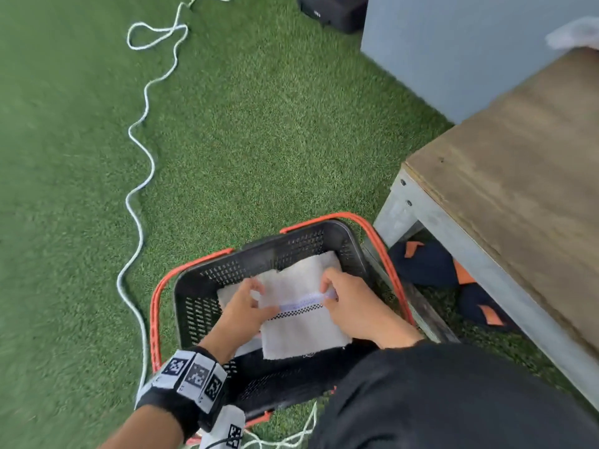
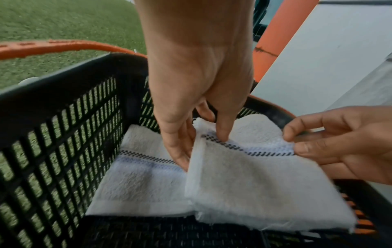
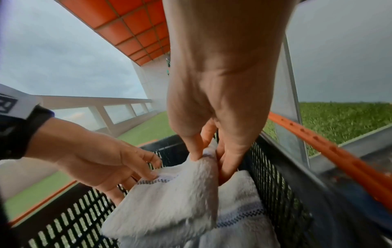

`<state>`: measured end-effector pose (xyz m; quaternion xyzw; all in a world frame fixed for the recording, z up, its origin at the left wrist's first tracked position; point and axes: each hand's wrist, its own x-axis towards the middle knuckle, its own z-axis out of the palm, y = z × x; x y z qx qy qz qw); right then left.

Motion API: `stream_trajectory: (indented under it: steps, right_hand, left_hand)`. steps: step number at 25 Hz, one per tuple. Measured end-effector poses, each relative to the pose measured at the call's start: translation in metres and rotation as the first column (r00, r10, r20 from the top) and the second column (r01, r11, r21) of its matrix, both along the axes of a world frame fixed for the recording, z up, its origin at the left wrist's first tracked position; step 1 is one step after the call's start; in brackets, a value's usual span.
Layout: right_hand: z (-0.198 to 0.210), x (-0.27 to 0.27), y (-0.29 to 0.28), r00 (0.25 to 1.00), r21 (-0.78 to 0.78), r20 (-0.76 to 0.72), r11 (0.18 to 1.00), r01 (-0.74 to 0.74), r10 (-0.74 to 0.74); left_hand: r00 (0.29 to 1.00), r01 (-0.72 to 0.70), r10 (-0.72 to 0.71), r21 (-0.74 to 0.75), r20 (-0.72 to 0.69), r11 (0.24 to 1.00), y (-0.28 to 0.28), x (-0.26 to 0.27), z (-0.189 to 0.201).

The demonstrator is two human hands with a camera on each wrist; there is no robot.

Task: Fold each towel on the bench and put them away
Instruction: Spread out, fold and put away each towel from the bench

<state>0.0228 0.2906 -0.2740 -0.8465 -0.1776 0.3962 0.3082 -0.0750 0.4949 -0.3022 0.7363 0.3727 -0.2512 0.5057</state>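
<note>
A folded white towel (image 1: pixel 301 328) (image 2: pixel 254 181) (image 3: pixel 169 201) with a checkered stripe hangs just inside a black basket (image 1: pixel 201 286) (image 2: pixel 63 134) (image 3: pixel 275 176) with orange handles. My left hand (image 1: pixel 249 294) (image 2: pixel 203 134) (image 3: pixel 148 169) pinches its left edge at the stripe. My right hand (image 1: pixel 327 286) (image 2: pixel 295 144) (image 3: pixel 207 154) pinches its right edge. Beneath it lies another folded towel (image 2: pixel 135 181) (image 3: pixel 244 218) on the basket floor. One more white towel (image 1: pixel 573 34) lies at the far end of the wooden bench (image 1: pixel 518 163).
The basket stands on green turf (image 1: pixel 227 124) beside the bench's metal leg (image 1: pixel 398 209). A white rope (image 1: pixel 139 189) snakes across the turf to the left. Dark and orange shoes (image 1: pixel 431 267) sit under the bench. A grey wall (image 1: pixel 453 53) rises behind.
</note>
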Motion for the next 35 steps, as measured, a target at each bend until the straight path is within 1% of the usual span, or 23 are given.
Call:
stream_trajectory:
  steps: [2,4,6,11,14,16,18,20,22,24,25,26,27,29,31,32,34,35]
  right_hand:
    - [-0.014,-0.001,0.004,0.998,-0.034,-0.056,0.999,-0.031,0.029]
    - [-0.025,0.000,0.011,0.991,-0.066,-0.120,0.995,-0.075,0.067]
    - [-0.032,-0.001,0.025,0.981,-0.065,-0.166,0.991,-0.115,0.103]
    - [-0.039,-0.004,0.058,0.966,0.007,-0.186,0.983,-0.182,0.180]
    - [-0.047,-0.006,0.072,0.934,0.013,-0.284,0.975,-0.222,0.217]
    - [-0.054,-0.003,0.079,0.907,-0.022,-0.332,0.959,-0.283,0.260]
    - [-0.059,0.000,0.085,0.888,-0.069,-0.347,0.936,-0.344,0.301]
    - [-0.061,0.002,0.087,0.875,-0.092,-0.355,0.919,-0.383,0.329]
    - [-0.063,0.003,0.086,0.864,-0.100,-0.360,0.906,-0.411,0.352]
    - [-0.063,0.004,0.084,0.868,-0.106,-0.348,0.905,-0.413,0.355]
    - [-0.063,0.005,0.082,0.875,-0.105,-0.337,0.910,-0.401,0.347]
    - [-0.062,0.008,0.081,0.883,-0.103,-0.325,0.915,-0.390,0.340]
    - [-0.060,0.012,0.078,0.890,-0.103,-0.306,0.918,-0.384,0.338]
    - [-0.053,0.020,0.070,0.904,-0.113,-0.267,0.921,-0.372,0.333]
    - [-0.039,0.030,0.058,0.926,-0.124,-0.236,0.936,-0.328,0.293]
    - [-0.030,0.033,0.051,0.939,-0.122,-0.202,0.944,-0.306,0.278]
    - [-0.013,0.037,0.036,0.971,-0.127,-0.113,0.966,-0.223,0.210]
    - [-0.003,0.040,0.028,0.980,-0.123,-0.074,0.973,-0.194,0.186]
  left_hand:
    - [0.999,0.042,-0.040,0.064,-0.030,0.997,0.000,-0.002,-0.005]
    - [0.998,0.040,-0.035,0.102,-0.050,0.994,0.004,-0.003,-0.012]
    - [0.998,0.024,-0.015,0.142,-0.063,0.990,0.008,-0.005,-0.017]
    - [0.989,-0.110,0.131,0.239,-0.070,0.965,0.020,-0.007,-0.022]
    - [0.981,-0.132,0.166,0.283,-0.100,0.950,0.030,-0.009,-0.027]
    - [0.976,-0.106,0.157,0.304,-0.149,0.947,0.034,-0.011,-0.031]
    - [0.971,-0.068,0.131,0.294,-0.198,0.953,0.036,-0.014,-0.034]
    - [0.969,-0.020,0.082,0.256,-0.233,0.966,0.034,-0.018,-0.037]
    - [0.968,0.052,0.016,0.261,-0.252,0.964,0.031,-0.020,-0.040]
    - [0.966,0.097,0.002,0.369,-0.258,0.924,0.027,-0.020,-0.039]
    - [0.969,0.096,0.009,0.416,-0.245,0.904,0.025,-0.019,-0.039]
    - [0.968,0.104,0.010,0.438,-0.250,0.893,0.025,-0.018,-0.040]
    - [0.960,0.141,-0.019,0.427,-0.278,0.893,0.026,-0.016,-0.042]
    - [0.942,0.197,-0.096,0.297,-0.322,0.934,0.027,-0.013,-0.040]
    - [0.948,0.170,-0.099,0.217,-0.303,0.961,0.025,-0.009,-0.035]
    - [0.956,0.156,-0.092,0.219,-0.278,0.963,0.023,-0.008,-0.029]
    - [0.972,0.079,-0.029,0.208,-0.234,0.975,0.022,0.000,-0.012]
    - [0.982,0.047,-0.015,0.164,-0.189,0.985,0.019,0.004,0.002]
